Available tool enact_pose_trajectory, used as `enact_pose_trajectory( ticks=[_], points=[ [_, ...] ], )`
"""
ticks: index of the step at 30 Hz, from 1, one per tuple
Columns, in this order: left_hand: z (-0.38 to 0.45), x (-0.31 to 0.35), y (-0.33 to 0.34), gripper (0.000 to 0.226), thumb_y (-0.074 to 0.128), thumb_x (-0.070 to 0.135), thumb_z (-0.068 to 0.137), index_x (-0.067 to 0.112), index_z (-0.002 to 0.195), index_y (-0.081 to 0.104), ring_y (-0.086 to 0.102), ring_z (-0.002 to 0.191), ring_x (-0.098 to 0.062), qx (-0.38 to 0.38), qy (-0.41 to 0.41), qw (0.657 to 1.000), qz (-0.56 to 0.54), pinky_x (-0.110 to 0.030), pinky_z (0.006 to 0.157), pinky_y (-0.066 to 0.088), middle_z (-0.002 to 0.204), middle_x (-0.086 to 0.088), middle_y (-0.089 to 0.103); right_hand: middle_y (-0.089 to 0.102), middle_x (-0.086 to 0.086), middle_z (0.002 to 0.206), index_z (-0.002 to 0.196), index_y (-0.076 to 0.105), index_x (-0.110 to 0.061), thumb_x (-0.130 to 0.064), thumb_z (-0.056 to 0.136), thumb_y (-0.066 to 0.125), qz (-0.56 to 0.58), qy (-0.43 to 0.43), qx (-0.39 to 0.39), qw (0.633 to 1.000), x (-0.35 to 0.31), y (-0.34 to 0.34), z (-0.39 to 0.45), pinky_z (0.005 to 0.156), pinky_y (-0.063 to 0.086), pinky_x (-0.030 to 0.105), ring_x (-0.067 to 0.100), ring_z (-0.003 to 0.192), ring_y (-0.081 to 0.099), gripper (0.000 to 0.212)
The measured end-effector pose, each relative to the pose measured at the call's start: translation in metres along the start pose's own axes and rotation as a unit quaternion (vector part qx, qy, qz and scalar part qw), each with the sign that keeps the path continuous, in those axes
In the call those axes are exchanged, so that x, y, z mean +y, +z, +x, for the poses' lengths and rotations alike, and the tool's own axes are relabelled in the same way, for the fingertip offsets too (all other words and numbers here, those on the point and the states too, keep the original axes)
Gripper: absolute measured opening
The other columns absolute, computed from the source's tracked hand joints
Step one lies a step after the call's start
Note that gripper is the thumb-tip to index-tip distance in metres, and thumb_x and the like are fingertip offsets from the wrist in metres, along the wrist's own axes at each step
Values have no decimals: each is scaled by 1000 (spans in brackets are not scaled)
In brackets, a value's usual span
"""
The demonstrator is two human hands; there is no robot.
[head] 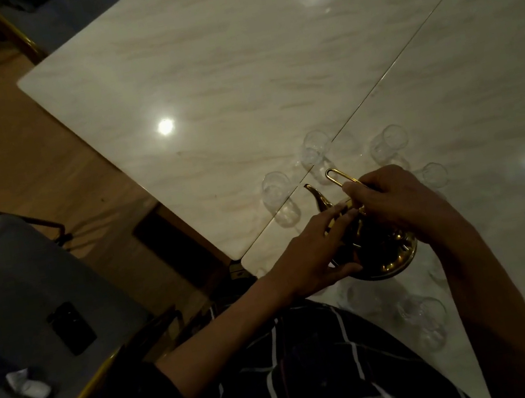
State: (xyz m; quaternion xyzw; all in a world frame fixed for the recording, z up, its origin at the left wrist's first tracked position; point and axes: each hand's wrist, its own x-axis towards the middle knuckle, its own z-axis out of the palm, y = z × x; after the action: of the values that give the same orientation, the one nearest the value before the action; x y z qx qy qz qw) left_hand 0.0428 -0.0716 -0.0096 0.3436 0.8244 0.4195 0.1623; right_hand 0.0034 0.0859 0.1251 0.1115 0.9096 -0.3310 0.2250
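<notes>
A gold teapot [386,249] with a curved spout and a tall loop handle [337,176] stands near the front edge of the marble table [234,82]. My right hand [399,196] grips the loop handle from above. My left hand [315,252] rests with straight fingers against the pot's left side and lid area. Several small clear glasses ring the pot: one at the left [279,201], two behind [315,150] [389,144], one at the right [435,174] and one in front [424,321].
A grey upholstered chair [9,293] with a gold frame stands at the left; a black phone [72,328] and a crumpled white wrapper [30,385] lie on its seat. A seam [405,63] runs diagonally across the tabletop. Wooden floor lies to the left.
</notes>
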Motion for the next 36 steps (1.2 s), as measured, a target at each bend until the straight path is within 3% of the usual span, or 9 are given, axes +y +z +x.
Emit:
enact_pose_trajectory(
  ticks=[4, 9, 15, 29, 36],
  points=[
    [1, 1, 2, 92, 71, 48, 87, 24, 158, 18, 30, 146, -21, 2, -3, 1000, 0, -45, 91, 58, 164, -3, 15, 61, 5, 58, 65, 67, -12, -36, 98, 51, -10, -4, 5, 1000, 0, -1, -1, 64, 48, 34, 17, 56, 57, 44],
    [2, 3, 2, 93, 71, 48, 87, 23, 159, 17, 29, 147, -22, 5, -3, 1000, 2, -44, 92, 58, 164, -4, 16, 64, 8, 61, 67, 69, -13, -37, 98, 52, -11, -1, 4, 1000, 0, -3, -1, 69, 55, 42, 20, 58, 61, 43],
    [1, 3, -1, 93, 71, 48, 87, 25, 159, 16, 29, 146, -21, 6, -4, 1000, -3, -45, 92, 58, 164, -2, 15, 60, 1, 54, 62, 67, -17, -36, 98, 53, 4, 5, 4, 1000, -1, -4, 0, 65, 49, 37, 16, 55, 58, 43],
    [-1, 1, -7, 94, 71, 49, 87, 25, 159, 15, 28, 147, -21, 9, 1, 1000, 0, -45, 92, 57, 164, -3, 16, 65, 10, 62, 70, 70, -10, -36, 98, 52, -1, 9, 1, 1000, -11, -3, 0, 68, 52, 37, 21, 59, 61, 43],
    [-2, -1, -10, 93, 70, 49, 88, 25, 159, 15, 29, 146, -22, 10, 5, 1000, -2, -45, 91, 58, 164, -4, 16, 61, 6, 60, 67, 68, -13, -37, 99, 52, -8, 12, 1, 1000, -14, -1, 0, 67, 49, 35, 20, 58, 59, 43]
  ],
)
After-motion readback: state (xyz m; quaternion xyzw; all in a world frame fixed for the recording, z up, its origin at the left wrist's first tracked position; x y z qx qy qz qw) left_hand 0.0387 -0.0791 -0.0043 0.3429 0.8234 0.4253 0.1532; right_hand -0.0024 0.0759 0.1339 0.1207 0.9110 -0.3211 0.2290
